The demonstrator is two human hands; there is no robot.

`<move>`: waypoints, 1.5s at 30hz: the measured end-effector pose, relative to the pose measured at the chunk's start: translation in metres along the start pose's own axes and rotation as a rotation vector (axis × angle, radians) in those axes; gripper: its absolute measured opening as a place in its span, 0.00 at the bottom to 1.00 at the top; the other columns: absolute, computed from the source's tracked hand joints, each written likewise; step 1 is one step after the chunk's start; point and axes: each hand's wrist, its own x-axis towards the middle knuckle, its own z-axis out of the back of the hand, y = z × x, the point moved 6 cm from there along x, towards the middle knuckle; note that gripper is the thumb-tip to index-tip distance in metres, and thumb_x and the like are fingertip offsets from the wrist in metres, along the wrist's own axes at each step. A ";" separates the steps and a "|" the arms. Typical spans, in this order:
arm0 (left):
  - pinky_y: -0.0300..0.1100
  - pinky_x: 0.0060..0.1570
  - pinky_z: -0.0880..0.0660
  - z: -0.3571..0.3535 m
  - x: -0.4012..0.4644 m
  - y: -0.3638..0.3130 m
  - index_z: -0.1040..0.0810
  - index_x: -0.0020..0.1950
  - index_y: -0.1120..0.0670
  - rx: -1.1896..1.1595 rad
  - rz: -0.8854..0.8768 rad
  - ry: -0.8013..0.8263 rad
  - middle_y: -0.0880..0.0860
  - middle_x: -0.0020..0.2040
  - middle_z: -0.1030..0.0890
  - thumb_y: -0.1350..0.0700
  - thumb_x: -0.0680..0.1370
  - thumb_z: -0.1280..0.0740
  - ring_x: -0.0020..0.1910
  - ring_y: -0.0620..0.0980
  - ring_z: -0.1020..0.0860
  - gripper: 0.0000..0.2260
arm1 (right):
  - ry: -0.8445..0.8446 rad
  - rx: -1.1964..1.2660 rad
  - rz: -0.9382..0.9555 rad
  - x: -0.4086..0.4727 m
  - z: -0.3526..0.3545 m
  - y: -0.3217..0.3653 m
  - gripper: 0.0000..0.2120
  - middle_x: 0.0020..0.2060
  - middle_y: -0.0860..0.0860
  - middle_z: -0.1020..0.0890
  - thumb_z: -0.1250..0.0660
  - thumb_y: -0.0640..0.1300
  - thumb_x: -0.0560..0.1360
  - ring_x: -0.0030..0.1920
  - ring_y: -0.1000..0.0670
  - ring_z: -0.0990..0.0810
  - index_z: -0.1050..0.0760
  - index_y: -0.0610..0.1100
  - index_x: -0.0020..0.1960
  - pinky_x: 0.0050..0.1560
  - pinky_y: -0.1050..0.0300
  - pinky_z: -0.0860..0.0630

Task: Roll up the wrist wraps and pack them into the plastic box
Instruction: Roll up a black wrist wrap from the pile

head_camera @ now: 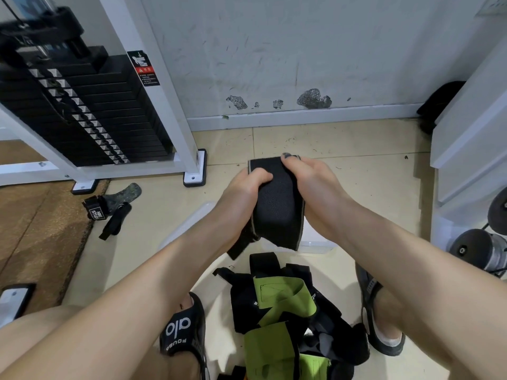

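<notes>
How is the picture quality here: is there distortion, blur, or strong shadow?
Head view: wide-angle distortion bends the white machine frame and stretches the forearms at the bottom edge; lighting is soft and even, without hard shadows; the black wrist wrap held by the left hand and right hand is fairly sharp, though the weight stack top looks slightly smeared.

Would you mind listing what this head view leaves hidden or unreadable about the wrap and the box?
- Plastic box: mostly hidden behind the forearms and the black wrap; contents unseen.
- Wrap's far end: covered by the left hand and right hand; rolled amount unclear.
- Pile of wraps: cut off by the bottom edge; count unknowable.
- Warning label: too small to read.
</notes>
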 end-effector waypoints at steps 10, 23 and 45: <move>0.52 0.56 0.19 0.005 -0.006 -0.013 0.19 0.58 0.52 0.042 -0.073 0.036 0.53 0.51 0.13 0.43 0.80 0.33 0.50 0.53 0.15 0.15 | 0.061 0.016 -0.019 -0.001 0.001 0.001 0.15 0.49 0.41 0.16 0.34 0.43 0.82 0.48 0.44 0.16 0.23 0.32 0.62 0.43 0.54 0.19; 0.37 0.42 0.24 0.004 -0.006 -0.013 0.20 0.57 0.50 0.117 -0.152 0.045 0.45 0.45 0.15 0.45 0.82 0.34 0.44 0.44 0.17 0.10 | 0.007 0.024 -0.021 0.000 0.011 0.002 0.19 0.49 0.39 0.18 0.31 0.40 0.80 0.48 0.44 0.17 0.26 0.25 0.62 0.49 0.50 0.20; 0.53 0.58 0.21 0.020 -0.016 -0.043 0.26 0.64 0.53 0.149 -0.334 0.047 0.56 0.47 0.19 0.69 0.76 0.32 0.44 0.50 0.20 0.19 | 0.095 0.005 -0.049 -0.008 0.007 0.013 0.13 0.46 0.41 0.17 0.32 0.37 0.78 0.41 0.48 0.17 0.21 0.30 0.59 0.37 0.61 0.20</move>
